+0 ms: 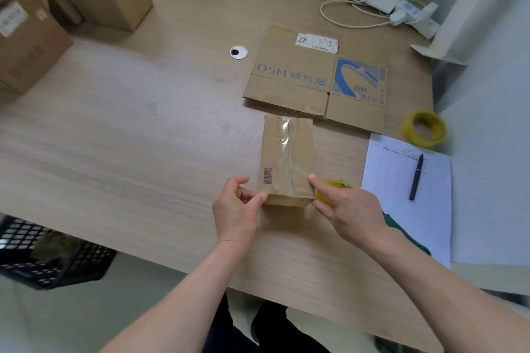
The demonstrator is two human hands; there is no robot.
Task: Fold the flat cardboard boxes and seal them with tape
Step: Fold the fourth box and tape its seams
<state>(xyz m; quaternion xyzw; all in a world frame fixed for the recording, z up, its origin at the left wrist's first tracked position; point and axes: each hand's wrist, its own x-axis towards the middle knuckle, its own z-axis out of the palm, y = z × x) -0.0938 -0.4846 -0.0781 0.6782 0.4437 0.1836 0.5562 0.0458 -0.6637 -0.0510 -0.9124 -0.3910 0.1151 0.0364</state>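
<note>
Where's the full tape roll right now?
The yellow tape roll sits at the table's right edge, beyond the lined paper, right of the flat printed box.

Left of the small taped brown cardboard box (286, 157) the pale wooden tabletop (129, 137) lies bare — wide room. Right is crowded — yellow tape roll (329, 190) touching it, lined white paper sheet (407, 189) with black pen (416, 178); beyond, the flattened printed cardboard box (301, 80).

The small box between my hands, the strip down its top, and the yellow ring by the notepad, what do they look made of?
The small box looks like brown corrugated cardboard: matte, creased, with a printed barcode. The strip seems to be clear plastic packing tape, since it shines and wrinkles over the seam. The yellow ring looks like a roll of glossy, translucent yellowish tape; its core material can't be told.
</note>
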